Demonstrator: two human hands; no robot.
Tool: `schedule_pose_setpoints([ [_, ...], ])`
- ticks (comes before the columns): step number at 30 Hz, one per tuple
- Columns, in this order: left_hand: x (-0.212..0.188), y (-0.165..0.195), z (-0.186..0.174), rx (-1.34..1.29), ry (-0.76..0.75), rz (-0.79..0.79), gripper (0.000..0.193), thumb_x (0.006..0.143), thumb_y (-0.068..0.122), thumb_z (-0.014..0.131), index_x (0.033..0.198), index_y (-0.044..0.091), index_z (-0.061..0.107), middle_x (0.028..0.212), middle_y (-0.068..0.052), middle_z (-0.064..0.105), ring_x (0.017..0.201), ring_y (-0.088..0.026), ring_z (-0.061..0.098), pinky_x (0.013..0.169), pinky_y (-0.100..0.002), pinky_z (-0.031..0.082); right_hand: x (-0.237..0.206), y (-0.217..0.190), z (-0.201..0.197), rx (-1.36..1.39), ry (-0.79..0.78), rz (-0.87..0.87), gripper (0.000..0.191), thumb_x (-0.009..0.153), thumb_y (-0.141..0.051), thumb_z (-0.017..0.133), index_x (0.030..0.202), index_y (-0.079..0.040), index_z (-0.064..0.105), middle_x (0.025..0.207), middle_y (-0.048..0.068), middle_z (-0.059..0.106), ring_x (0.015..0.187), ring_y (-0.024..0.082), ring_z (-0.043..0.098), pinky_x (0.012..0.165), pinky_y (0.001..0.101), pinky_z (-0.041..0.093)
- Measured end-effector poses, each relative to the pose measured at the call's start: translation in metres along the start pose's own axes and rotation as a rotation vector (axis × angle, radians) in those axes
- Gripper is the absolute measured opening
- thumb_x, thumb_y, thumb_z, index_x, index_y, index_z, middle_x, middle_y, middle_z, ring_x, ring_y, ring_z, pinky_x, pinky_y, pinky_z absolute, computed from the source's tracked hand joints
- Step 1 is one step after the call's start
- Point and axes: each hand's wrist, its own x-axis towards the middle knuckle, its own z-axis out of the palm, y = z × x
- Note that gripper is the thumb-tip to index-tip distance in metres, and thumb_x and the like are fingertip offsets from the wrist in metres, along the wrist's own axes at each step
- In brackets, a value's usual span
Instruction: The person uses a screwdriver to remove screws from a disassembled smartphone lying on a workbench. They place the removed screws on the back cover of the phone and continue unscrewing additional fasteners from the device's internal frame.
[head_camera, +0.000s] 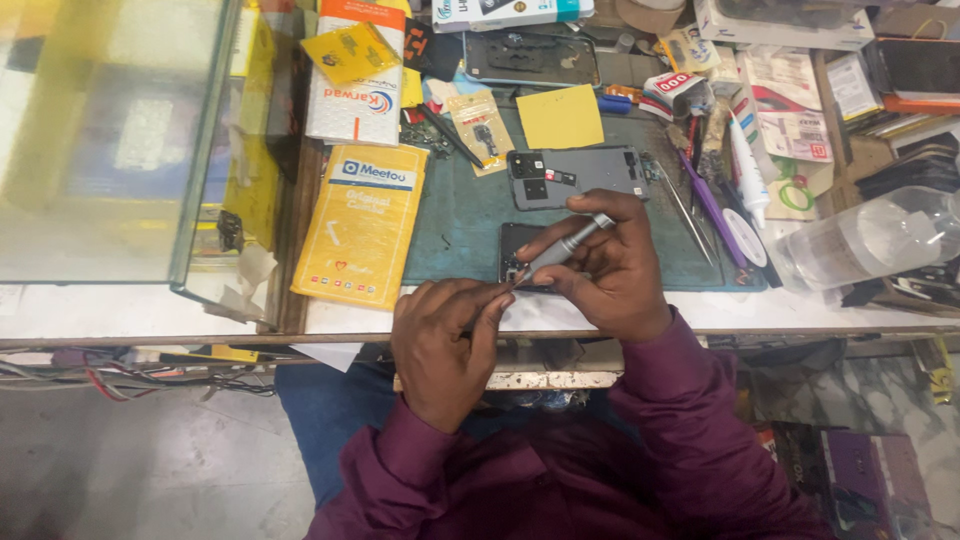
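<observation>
Head view: right hand (610, 265) hides dark phone (515, 245).

A flat yellow packet (362, 225) lies at the counter's left; behind it a white-and-orange box (355, 85); small yellow sachets (350, 52) on top.

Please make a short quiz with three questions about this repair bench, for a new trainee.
1. True or false: the right hand holds a grey screwdriver with its tip pointing down at the dark phone on the green mat.
2. What lies on the mat just beyond the hands?
A. a grey phone back cover
B. a pair of scissors
C. a roll of tape
3. Fill in: the left hand meets the screwdriver at its ____.

Key
1. True.
2. A, the grey phone back cover.
3. Tip; the left fingertips are pinched right beside it.
</observation>
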Motion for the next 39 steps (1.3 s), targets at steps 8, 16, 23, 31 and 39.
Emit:
schedule_pose_setpoints([
  [8,0.0012,0.0003,0.0002,0.016,-0.004,0.017,0.009,0.092,0.012,0.072,0.099,0.012,0.077,0.095,-0.003,0.073,0.088,-0.025,0.066,0.077,-0.040,0.043,-0.0008,0.0024,-0.0003,-0.022,0.015,-0.009,0.068,0.096,0.013,0.070,0.146,-0.013,0.032,0.121,0.026,0.068,0.112,0.027,0.074,0.091,0.0360,0.067],
  [16,-0.0001,0.0003,0.0007,0.023,-0.002,0.002,0.004,0.093,0.011,0.071,0.095,0.010,0.075,0.093,-0.004,0.072,0.087,-0.026,0.066,0.077,-0.040,0.042,-0.0003,0.0001,-0.0003,0.057,-0.055,0.008,0.065,0.100,0.014,0.065,0.147,-0.015,0.031,0.128,0.028,0.065,0.117,0.030,0.072,0.099,0.0397,0.066],
  [23,-0.0002,0.0001,0.0005,0.024,-0.002,0.000,0.002,0.093,0.012,0.072,0.093,0.010,0.073,0.092,-0.003,0.072,0.086,-0.025,0.066,0.076,-0.040,0.042,0.0006,-0.0035,-0.0008,0.138,-0.104,0.062,0.064,0.101,0.014,0.058,0.148,-0.017,0.027,0.131,0.026,0.063,0.118,0.031,0.073,0.099,0.0406,0.065],
  [31,0.0007,-0.0005,0.0010,0.047,-0.031,0.036,0.003,0.090,0.011,0.073,0.093,0.011,0.075,0.093,-0.001,0.074,0.083,-0.023,0.067,0.073,-0.039,0.040,-0.0008,0.0000,-0.0008,-0.013,-0.009,0.040,0.068,0.092,0.015,0.072,0.143,-0.012,0.036,0.120,0.021,0.063,0.105,0.025,0.074,0.083,0.0324,0.066],
  [39,0.0000,-0.0011,0.0010,0.045,-0.033,0.045,0.004,0.091,0.014,0.073,0.094,0.012,0.076,0.092,0.000,0.074,0.083,-0.022,0.067,0.074,-0.039,0.041,0.0001,-0.0003,-0.0011,0.008,-0.017,0.034,0.066,0.094,0.013,0.073,0.144,-0.012,0.037,0.120,0.017,0.059,0.111,0.022,0.073,0.086,0.0318,0.068],
])
